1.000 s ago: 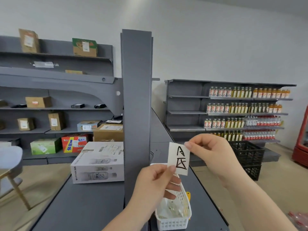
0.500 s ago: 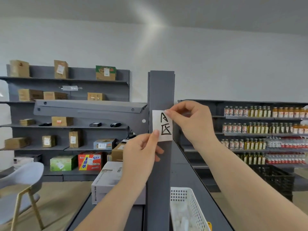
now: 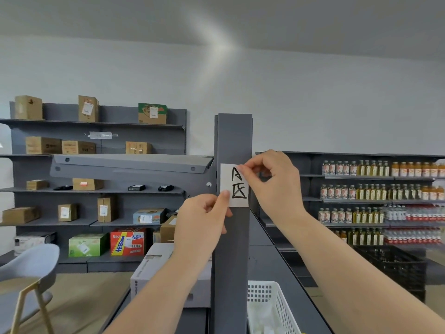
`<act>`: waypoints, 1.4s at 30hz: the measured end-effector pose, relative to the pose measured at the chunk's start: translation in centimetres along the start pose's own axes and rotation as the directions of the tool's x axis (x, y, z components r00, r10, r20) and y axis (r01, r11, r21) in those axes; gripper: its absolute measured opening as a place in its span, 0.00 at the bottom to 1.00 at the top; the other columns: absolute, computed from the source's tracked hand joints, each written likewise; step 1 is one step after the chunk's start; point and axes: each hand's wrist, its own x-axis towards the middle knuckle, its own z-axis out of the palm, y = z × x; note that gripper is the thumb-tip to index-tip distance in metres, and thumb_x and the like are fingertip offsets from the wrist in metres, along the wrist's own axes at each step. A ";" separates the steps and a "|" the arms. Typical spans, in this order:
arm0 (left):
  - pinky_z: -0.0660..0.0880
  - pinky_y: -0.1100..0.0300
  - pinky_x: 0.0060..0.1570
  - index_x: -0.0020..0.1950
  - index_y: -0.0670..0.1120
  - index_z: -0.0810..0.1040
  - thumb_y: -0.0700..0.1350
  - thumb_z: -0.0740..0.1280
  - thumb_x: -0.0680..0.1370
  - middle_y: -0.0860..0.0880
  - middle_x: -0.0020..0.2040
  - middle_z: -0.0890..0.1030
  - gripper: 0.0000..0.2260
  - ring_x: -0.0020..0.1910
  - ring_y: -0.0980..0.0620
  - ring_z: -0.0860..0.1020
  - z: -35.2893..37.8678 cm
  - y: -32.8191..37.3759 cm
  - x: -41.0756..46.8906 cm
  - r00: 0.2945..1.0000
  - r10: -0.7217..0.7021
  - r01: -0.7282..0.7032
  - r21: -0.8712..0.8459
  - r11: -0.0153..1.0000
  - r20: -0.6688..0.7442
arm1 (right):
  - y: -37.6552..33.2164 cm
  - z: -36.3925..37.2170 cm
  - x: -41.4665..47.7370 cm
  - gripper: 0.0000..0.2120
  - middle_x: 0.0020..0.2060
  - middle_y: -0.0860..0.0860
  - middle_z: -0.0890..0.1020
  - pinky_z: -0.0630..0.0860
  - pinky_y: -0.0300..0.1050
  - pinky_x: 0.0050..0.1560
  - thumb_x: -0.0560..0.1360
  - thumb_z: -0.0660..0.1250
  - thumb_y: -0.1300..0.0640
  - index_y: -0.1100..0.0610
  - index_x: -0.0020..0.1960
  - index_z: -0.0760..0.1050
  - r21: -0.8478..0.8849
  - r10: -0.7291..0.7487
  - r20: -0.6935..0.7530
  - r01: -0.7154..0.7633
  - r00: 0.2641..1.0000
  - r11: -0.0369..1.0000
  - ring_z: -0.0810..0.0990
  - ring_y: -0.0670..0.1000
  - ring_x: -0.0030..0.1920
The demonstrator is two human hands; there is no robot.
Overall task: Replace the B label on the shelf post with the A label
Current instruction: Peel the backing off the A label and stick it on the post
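Far left: pale grey chair [image 3: 29,263] w/ wooden legs, cut off by the frame edge. Behind it, grey wall shelving [image 3: 96,189] w/ cardboard boxes on several levels; on the bottom level a green box [image 3: 87,244] sits just beside a red/yellow box [image 3: 128,241]. Closer in, a white carton [image 3: 154,263] lies on the grey counter, partly hidden by the left forearm.

Left hand [image 3: 201,220] is raised in front of the post, thumb tip pinching the lower-left corner of the A label [image 3: 234,185], other fingers curled (can't tell from here what's behind the paper at that corner).

Centre: shelf post [image 3: 232,249], dark grey, upright, running from counter level up past both hands. The A label is a white paper strip w/ a black hand-drawn "A" over a second character, held upright and flat against the post's front face, approx. at the height of the nearby shelf bracket.

Right hand [image 3: 273,182] pinches the label's upper-right corner btwn thumb and forefinger, remaining fingers bent in.

Bottom centre-right: white perforated basket [image 3: 277,307] on the counter just beside the post, whitish contents blurred. Further right: shelves of bottled drinks [image 3: 375,189] in rows, yellow, orange and clear w/ red labels. Below them a black crate [image 3: 395,266] on the floor.
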 end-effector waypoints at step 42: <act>0.77 0.57 0.32 0.70 0.70 0.43 0.68 0.58 0.68 0.48 0.24 0.77 0.35 0.26 0.49 0.79 -1.4 -1.7 1.9 0.921 0.347 -0.386 0.305 0.870 0.178 | 2.6 -0.1 -3.9 0.16 0.34 0.57 0.78 0.68 0.37 0.31 0.71 0.71 0.44 0.53 0.39 0.69 0.143 0.245 0.417 -0.329 0.875 0.933 0.68 0.45 0.30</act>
